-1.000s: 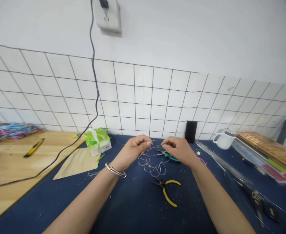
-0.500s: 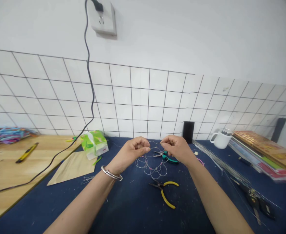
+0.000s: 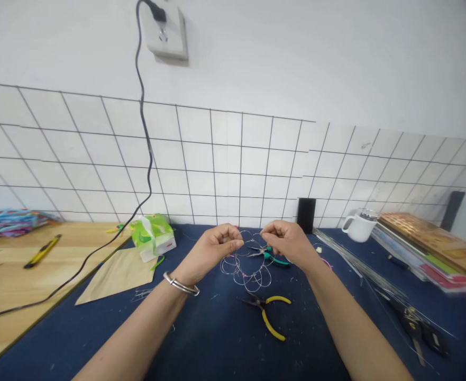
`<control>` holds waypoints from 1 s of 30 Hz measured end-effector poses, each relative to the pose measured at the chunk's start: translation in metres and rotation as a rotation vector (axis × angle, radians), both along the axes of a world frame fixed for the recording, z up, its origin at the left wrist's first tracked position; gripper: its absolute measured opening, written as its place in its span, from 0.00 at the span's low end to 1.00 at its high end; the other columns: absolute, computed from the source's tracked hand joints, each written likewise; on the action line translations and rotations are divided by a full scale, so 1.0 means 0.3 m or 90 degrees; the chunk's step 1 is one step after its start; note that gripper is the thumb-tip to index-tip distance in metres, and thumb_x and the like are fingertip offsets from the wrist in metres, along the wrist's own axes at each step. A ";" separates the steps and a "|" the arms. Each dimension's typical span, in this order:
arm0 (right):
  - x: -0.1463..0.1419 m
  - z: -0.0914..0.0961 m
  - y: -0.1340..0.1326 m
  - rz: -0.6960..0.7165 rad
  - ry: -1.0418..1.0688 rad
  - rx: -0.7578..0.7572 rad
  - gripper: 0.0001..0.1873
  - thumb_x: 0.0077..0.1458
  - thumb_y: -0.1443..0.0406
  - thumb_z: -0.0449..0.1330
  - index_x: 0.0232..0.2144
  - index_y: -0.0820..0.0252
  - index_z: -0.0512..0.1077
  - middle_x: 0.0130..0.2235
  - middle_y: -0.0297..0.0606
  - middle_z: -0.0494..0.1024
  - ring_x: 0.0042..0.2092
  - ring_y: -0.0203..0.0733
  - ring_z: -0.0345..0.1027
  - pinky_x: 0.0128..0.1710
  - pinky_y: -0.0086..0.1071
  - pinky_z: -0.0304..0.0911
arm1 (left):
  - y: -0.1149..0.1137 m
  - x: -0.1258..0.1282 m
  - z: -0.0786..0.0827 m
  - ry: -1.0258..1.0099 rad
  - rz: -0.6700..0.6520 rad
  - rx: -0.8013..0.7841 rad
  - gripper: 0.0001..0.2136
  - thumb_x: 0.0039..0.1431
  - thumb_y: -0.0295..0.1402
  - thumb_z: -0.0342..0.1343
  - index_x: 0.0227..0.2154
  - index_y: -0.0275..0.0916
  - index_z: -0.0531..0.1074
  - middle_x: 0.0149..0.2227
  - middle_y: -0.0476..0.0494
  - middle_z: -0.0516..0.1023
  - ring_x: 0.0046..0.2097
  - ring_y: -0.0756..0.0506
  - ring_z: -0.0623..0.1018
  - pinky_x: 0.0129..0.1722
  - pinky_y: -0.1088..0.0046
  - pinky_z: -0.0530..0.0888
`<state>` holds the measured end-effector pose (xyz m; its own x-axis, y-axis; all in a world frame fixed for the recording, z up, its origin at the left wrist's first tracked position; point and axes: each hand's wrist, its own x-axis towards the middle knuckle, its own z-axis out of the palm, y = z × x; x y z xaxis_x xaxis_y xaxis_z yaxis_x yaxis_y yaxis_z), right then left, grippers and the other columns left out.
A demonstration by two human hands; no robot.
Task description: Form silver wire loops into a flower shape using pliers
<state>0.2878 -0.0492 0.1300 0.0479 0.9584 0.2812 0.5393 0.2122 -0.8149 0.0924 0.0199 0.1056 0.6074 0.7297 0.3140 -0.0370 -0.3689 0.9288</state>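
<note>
ok so the loopy wire (image 3: 248, 274) is between the two hands, left hand (image 3: 217, 247) and right hand (image 3: 287, 242) each pinching it, teal pliers (image 3: 268, 254) by the right, yellow pliers (image 3: 262, 304) closer in on the blue cloth (image 3: 217, 344).

No lettering, brand or number is legible. The tissue pack (image 3: 155, 237) bears a red mark (image 3: 170, 244) on its white end, too small to read. Well right of the tissue pack, the stack of books (image 3: 427, 243) is too blurred for titles.
</note>
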 end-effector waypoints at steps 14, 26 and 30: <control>-0.005 0.014 -0.010 0.002 0.000 -0.003 0.08 0.48 0.62 0.54 0.30 0.60 0.70 0.21 0.30 0.67 0.21 0.30 0.61 0.21 0.25 0.58 | -0.001 0.006 0.001 0.003 0.016 0.006 0.05 0.52 0.33 0.54 0.28 0.36 0.67 0.24 0.52 0.65 0.24 0.54 0.63 0.24 0.78 0.62; 0.001 0.011 -0.006 0.013 -0.011 0.000 0.08 0.49 0.62 0.54 0.30 0.59 0.70 0.22 0.32 0.68 0.22 0.31 0.62 0.22 0.25 0.58 | -0.001 0.005 0.002 0.002 0.009 0.009 0.05 0.52 0.33 0.54 0.28 0.36 0.67 0.24 0.52 0.65 0.25 0.53 0.63 0.25 0.78 0.62; 0.001 0.007 -0.004 0.012 -0.012 -0.003 0.08 0.49 0.62 0.54 0.30 0.59 0.70 0.22 0.32 0.69 0.21 0.31 0.62 0.22 0.26 0.58 | -0.002 0.006 0.004 0.008 0.015 0.013 0.06 0.52 0.34 0.54 0.29 0.36 0.66 0.25 0.51 0.65 0.25 0.53 0.63 0.25 0.78 0.62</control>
